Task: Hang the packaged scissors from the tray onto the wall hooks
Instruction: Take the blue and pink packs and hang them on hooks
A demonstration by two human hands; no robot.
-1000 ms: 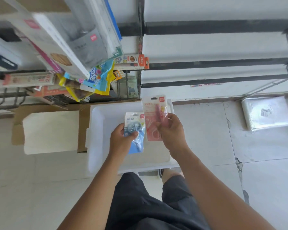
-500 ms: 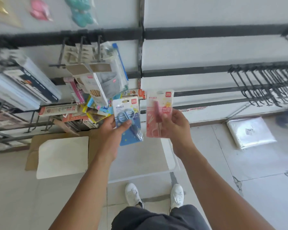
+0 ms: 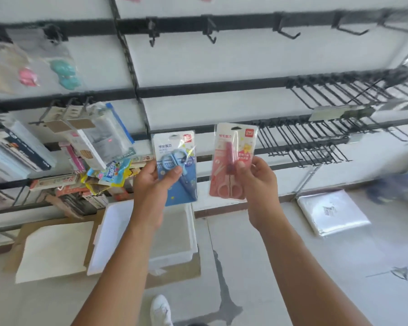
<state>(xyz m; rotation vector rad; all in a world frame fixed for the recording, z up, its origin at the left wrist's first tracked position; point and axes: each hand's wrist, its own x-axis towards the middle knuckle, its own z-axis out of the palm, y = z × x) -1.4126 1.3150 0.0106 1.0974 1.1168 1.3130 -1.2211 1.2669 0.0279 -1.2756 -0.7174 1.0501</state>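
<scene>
My left hand (image 3: pixel 152 184) grips a blue scissors package (image 3: pixel 176 165) upright by its lower left side. My right hand (image 3: pixel 257 182) holds a pink scissors package (image 3: pixel 231 158) upright, a little to the right and slightly higher. Both packages are raised in front of the wall, with their hang holes at the top. Below my hands the white tray (image 3: pixel 108 234) sits on the floor; its visible inside looks bare. Rows of black wall hooks (image 3: pixel 316 142) jut out to the right of the pink package. More empty hooks (image 3: pixel 210 34) hang on the top rail.
Hung stationery packs (image 3: pixel 92 135) and notebooks (image 3: pixel 17 149) crowd the wall at left. A cardboard box with a white sheet (image 3: pixel 54 248) lies left of the tray. A plastic-wrapped white bundle (image 3: pixel 332 212) rests on the floor at right. My white shoe (image 3: pixel 160 309) shows at the bottom.
Both hands have risen from over the tray to wall height with their packages and moved apart. The view has tilted up, showing more rails and hooks.
</scene>
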